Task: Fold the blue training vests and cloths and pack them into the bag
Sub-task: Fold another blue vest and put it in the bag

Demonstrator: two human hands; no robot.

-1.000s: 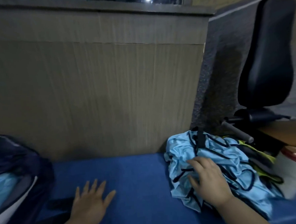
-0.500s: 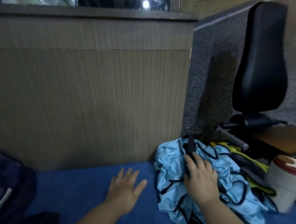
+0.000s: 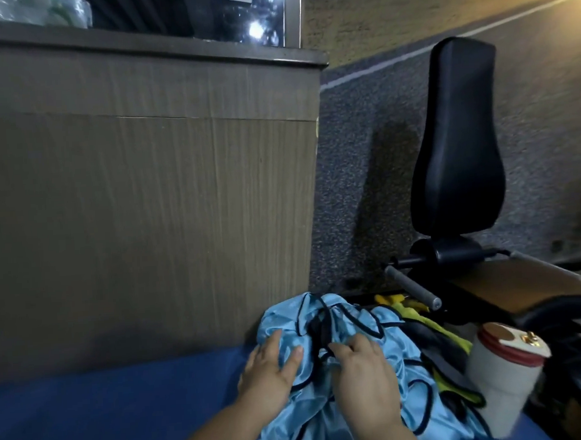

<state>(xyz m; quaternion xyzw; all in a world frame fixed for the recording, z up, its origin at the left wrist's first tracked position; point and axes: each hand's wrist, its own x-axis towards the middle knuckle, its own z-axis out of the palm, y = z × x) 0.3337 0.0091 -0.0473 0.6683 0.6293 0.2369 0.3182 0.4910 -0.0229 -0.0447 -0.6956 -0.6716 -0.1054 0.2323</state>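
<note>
A crumpled pile of light blue training vests [image 3: 365,320] with black trim lies on the blue cloth surface [image 3: 91,418] at the lower middle. My left hand [image 3: 270,369] rests flat on the pile's left side, fingers spread and straight. Just to its right, my right hand [image 3: 361,374] sits on top of the pile, its fingers curled into the blue fabric beside a black trim strap. The bag is out of view.
Yellow-green vests [image 3: 418,317] lie under the right side of the pile. A white tumbler with a red lid [image 3: 503,380] stands at the right. A black padded seat back [image 3: 456,143] rises behind it. A wood-grain panel [image 3: 148,227] walls off the far side.
My left hand has moved right across the blue surface onto the vest pile. The view has swung right, so the dark bag at the left has dropped out of sight.
</note>
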